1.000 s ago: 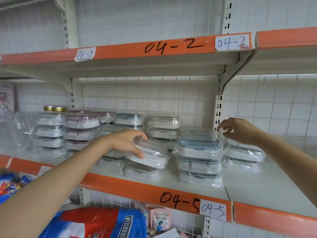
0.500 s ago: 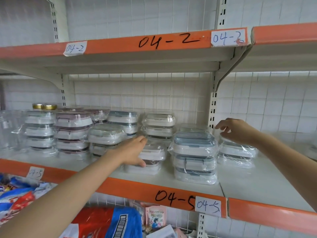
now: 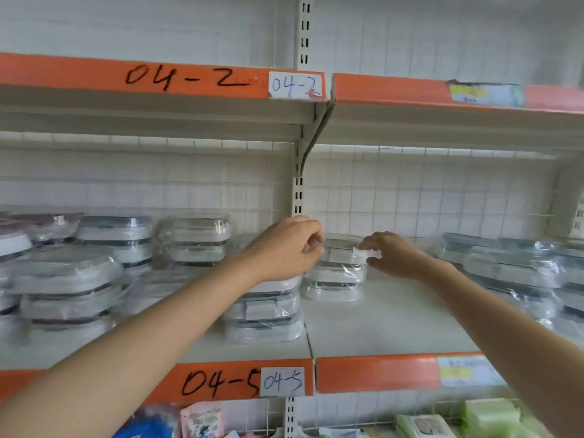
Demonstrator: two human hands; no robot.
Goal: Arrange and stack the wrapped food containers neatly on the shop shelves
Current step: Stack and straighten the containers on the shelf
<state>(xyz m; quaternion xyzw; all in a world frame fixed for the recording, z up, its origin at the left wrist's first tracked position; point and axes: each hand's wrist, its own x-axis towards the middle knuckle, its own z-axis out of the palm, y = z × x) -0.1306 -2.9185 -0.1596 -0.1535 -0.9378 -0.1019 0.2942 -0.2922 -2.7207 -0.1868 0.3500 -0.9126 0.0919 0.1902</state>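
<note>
— Clear plastic wrap is what you're pinching now: your right hand (image 3: pixel 390 256) has the crinkled edge of film between thumb and fingertips, right at the near corner of the top container (image 3: pixel 339 251) on the back stack (image 3: pixel 335 279).

— And my left?

— Your left hand (image 3: pixel 286 248) has left the front containers it was setting down a second ago and crossed over the upright post (image 3: pixel 297 197). Its fingers are curled at the left edge of that same top container. You look to be gripping it, though the fingertips hide behind the wrap, so I judge that, not see it.

— So what changed for the job?

— The tilted container you held a second ago is no longer in your hand; the stacks on the left (image 3: pixel 66 279) read as squared up, and both hands have now moved to the stack just right of the post. That means you're on to straightening the next pile.

— Where does it sit against my grip?

— Between your hands, at the back of the shelf (image 3: pixel 388 314), topping two others. The front stack (image 3: pixel 264 311) is just beside it, under your left wrist. Farther right, well apart, more wrapped containers (image 3: pixel 512 267) wait.

— Any caution?

— Film slips and tears; I'd hold the body, not the wrap.
</note>
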